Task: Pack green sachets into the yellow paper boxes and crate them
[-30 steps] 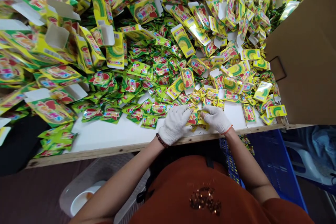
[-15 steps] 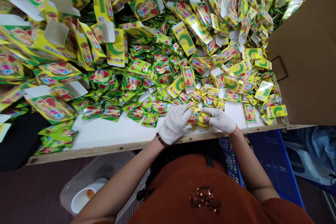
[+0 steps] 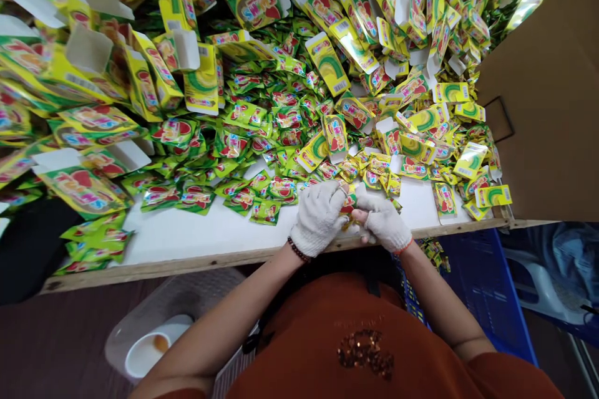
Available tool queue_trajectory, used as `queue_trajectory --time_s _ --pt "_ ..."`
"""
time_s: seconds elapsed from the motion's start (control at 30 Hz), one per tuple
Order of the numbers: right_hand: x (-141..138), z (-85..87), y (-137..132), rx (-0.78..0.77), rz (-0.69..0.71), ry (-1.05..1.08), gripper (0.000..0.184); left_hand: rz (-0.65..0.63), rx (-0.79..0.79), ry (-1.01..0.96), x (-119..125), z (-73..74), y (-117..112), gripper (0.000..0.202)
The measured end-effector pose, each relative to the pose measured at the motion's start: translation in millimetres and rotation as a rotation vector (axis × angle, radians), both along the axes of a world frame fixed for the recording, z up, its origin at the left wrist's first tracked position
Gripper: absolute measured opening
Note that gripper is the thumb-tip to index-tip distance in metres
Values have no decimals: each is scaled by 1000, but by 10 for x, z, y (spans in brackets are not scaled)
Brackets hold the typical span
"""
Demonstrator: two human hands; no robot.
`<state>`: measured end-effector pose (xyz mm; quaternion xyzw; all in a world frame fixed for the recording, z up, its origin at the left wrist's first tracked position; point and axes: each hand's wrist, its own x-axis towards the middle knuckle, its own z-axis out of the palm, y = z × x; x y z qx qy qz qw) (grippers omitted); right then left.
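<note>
Between my gloved hands, close above the table's front edge, is a small yellow, green and red candy box (image 3: 349,202), mostly covered by fingers. My left hand (image 3: 317,218), in a white knit glove, is closed around its left side. My right hand (image 3: 384,222), gloved with bare fingertips showing, is closed with thumb and fingers pinched at its right side. A white flap shows between the hands. Just beyond them lie small yellow candy packets (image 3: 379,163), and to the left are green candy packets (image 3: 266,211).
Opened yellow cartons (image 3: 84,190) are heaped at left and back. A brown cardboard box (image 3: 543,106) stands at right. Below the wooden table edge (image 3: 187,265) are a blue crate (image 3: 491,287) and a white cup (image 3: 150,352) on a clear plastic stool. A black object (image 3: 37,249) lies far left.
My right hand has moved left, closer to my left hand, and its fingers have curled in. The yellow end seen between the hands is now mostly covered. The view has shifted slightly.
</note>
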<state>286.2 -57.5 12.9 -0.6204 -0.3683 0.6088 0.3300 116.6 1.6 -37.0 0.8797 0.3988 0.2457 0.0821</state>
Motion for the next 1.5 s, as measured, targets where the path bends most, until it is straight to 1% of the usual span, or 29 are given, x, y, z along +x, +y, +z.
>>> queue_trajectory --time_s 0.07,0.1,0.17,0.23,0.27,0.3,0.33,0.37,0.4,0.43,0.47,0.53,0.63,0.7,0.73,0.8,0.87,0.9,0.93,0.97,1.0,1.03,1.07,1.1,1.2,1.27,1.33,1.4,1.5 --pt "12 -21 21 40 101 -40 34 4 -28 -87 4 31 -61 44" --pt "22 -36 47 90 135 -86 28 -4 -76 -140 -3 52 -90 44" --pt "36 -71 112 238 206 -213 23 -24 -248 -261 -38 87 -131 41" --pt "20 -121 167 426 245 -341 22 0 -494 -419 -86 93 -149 37" --pt "-3 -157 181 516 221 -392 18 31 -620 -521 -109 79 -152 35" --pt "-35 -202 182 590 164 -432 13 62 -736 -628 -129 55 -155 36" --pt "-73 -256 172 643 78 -463 8 86 -831 -735 -146 24 -160 39" --pt "-112 -316 152 671 -14 -476 11 101 -900 -830 -161 -11 -169 42" --pt "-150 -378 125 669 -94 -467 18 108 -943 -901 -174 -45 -180 44" --pt "-182 -437 94 640 -143 -439 23 110 -966 -940 -187 -74 -193 46" --pt "-205 -486 63 595 -162 -402 25 108 -972 -945 -201 -94 -206 46" --pt "-225 -540 16 519 -143 -348 25 102 -933 -877 -234 -105 -216 42" --pt "-207 -514 11 515 -53 -374 19 69 -770 -695 -279 -67 -175 26" --pt "-195 -477 51 527 -2 -399 19 42 -690 -629 -288 -45 -126 18" --pt "-195 -466 78 527 -3 -392 19 42 -682 -629 -285 -44 -103 17" --pt "-205 -467 134 528 -32 -325 20 67 -727 -702 -266 -62 -74 18" --pt "-215 -478 177 532 -47 -264 30 91 -806 -813 -244 -91 -68 34" --pt "-216 -478 190 537 -33 -270 32 98 -824 -844 -238 -101 -73 42" --pt "-213 -471 196 546 -4 -301 29 96 -815 -835 -236 -103 -80 44" --pt "-208 -456 197 561 29 -345 25 87 -778 -790 -238 -95 -88 40" --pt "-201 -434 193 582 56 -383 22 76 -719 -727 -244 -77 -96 32" --pt "-194 -408 186 604 78 -405 22 61 -661 -668 -251 -51 -101 24" --pt "-188 -380 179 618 98 -408 24 46 -623 -627 -259 -18 -103 20" --pt "-186 -355 174 622 109 -400 26 37 -614 -610 -265 18 -100 21" --pt "-195 -308 172 568 87 -373 29 84 -711 -628 -274 113 -66 26" --pt "-210 -303 183 510 63 -340 30 125 -776 -615 -277 146 -36 28" --pt "-216 -307 194 469 55 -301 31 138 -794 -592 -288 144 -21 29" --pt "-201 -312 195 467 64 -279 32 114 -752 -590 -314 112 -31 29" --pt "-132 -332 159 561 129 -290 32 -14 -602 -614 -377 35 -87 23"
